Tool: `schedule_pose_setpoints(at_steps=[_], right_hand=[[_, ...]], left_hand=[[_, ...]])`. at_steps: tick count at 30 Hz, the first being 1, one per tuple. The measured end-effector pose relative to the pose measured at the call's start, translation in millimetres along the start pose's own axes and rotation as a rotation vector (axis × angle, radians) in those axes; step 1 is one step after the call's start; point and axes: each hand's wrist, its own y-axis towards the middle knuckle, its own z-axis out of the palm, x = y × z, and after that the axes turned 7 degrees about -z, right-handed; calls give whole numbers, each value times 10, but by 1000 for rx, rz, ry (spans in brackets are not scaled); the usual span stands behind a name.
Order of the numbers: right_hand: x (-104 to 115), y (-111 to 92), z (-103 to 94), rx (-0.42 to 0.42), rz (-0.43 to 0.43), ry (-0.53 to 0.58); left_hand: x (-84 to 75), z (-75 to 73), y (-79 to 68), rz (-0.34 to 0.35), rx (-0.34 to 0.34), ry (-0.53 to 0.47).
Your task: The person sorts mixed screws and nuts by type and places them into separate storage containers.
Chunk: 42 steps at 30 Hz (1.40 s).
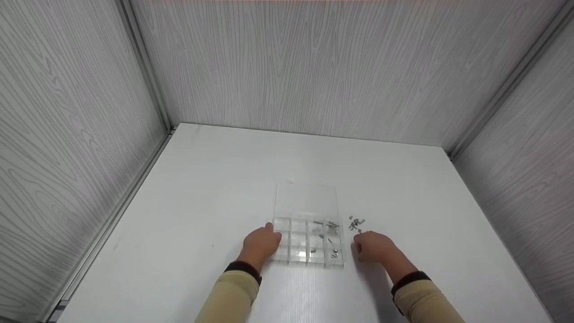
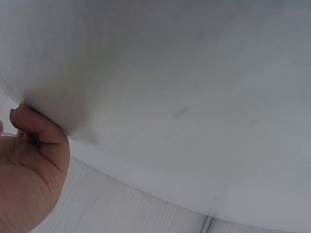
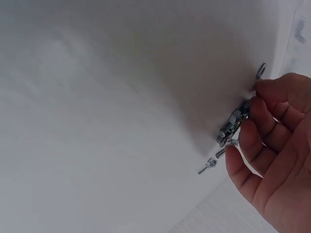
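Note:
A clear plastic compartment box (image 1: 307, 263) lies with its transparent lid (image 1: 306, 197) folded back behind it. My left hand (image 1: 262, 242) grips the box's left wall, fingers curled in the left wrist view. Silver screws (image 1: 332, 224) and nuts (image 1: 335, 254) sit in its right-hand compartments. Beside the box, my right hand (image 1: 374, 246) is at the near end of a small hardware pile (image 1: 356, 223). In the right wrist view its bent fingertips are right at the nuts and bolts (image 3: 234, 119); a washer (image 3: 261, 71) lies past the thumb. I cannot tell whether thumb and forefinger pinch a piece.
The white tabletop (image 1: 215, 179) extends around the box. A grey wood-grain panel (image 1: 287, 67) rises behind it, with similar panels on the left (image 1: 58, 134) and right (image 1: 520, 170).

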Motion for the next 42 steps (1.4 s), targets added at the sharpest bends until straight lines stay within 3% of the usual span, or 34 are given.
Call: schedule_pose_setpoints(at_steps=[13,23,29,36,42], right_hand=[[21,9,-31,-45,2,12],[-16,35,-147,-70,-18,112],[88,63,-236,-75,-31,147],[271,55,-244,-101,-149,113],[298,61,-207,-84,-151,105]], left_hand=[[-6,-34,-25,-7,21,-10],[-12,-21,-18,-11,15,-3],[-16,-19,-16,-20,21,-9],[-12,-30,-22,-12,48,-13],[-9,-33,-19,-3,36,-33]])
